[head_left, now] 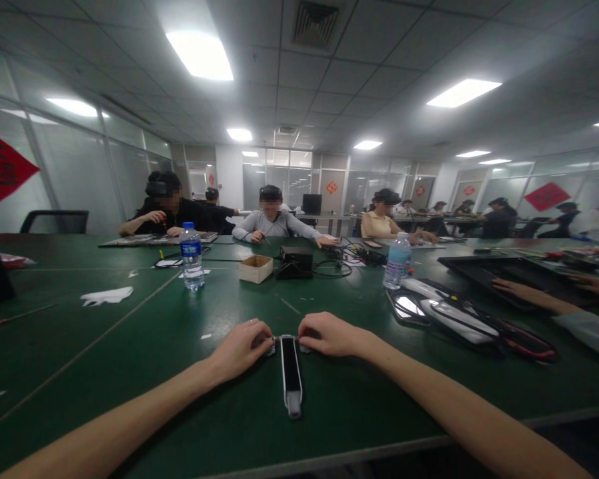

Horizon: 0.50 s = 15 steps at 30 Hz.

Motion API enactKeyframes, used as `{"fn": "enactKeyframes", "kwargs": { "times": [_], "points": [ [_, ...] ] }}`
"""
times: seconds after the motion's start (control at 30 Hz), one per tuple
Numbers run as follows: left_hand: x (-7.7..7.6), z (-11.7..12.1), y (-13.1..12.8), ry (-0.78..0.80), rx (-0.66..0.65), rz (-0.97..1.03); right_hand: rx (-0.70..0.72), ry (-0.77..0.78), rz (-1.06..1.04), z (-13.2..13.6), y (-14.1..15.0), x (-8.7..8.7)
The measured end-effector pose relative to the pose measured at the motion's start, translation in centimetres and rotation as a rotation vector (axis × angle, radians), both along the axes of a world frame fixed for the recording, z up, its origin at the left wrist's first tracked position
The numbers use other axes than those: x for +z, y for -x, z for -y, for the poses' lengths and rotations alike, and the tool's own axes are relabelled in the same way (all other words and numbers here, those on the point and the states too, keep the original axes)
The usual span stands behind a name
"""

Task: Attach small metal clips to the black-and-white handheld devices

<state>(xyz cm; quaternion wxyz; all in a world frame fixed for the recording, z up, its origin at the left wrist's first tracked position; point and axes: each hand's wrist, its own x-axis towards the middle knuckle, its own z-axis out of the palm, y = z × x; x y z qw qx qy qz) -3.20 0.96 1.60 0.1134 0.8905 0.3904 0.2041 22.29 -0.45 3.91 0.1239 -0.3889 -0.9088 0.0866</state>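
A long narrow device (291,372), black on top with a white edge, lies lengthwise on the green table (144,332) in front of me. My left hand (242,347) is curled, its fingers pinched at the left of the device's far end. My right hand (327,332) is curled the same way at the right of that end. What the fingertips pinch there is too small to make out.
A water bottle (192,255), a small cardboard box (256,268), a black unit with cables (296,261) and a second bottle (397,260) stand farther back. White and black devices (449,313) lie at right near another person's arm (534,297). Several people sit across the table.
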Motion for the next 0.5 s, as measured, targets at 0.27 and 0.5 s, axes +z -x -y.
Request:
{"fn": "enactKeyframes", "kwargs": {
  "times": [0.27, 0.5],
  "points": [
    [-0.17, 0.00, 0.03, -0.016, -0.022, 0.041, 0.004, -0.010, -0.010, -0.19, 0.08, -0.35],
    [0.05, 0.08, -0.10, 0.003, 0.015, 0.003, 0.007, -0.009, -0.006, -0.20, 0.02, -0.44]
  ]
}}
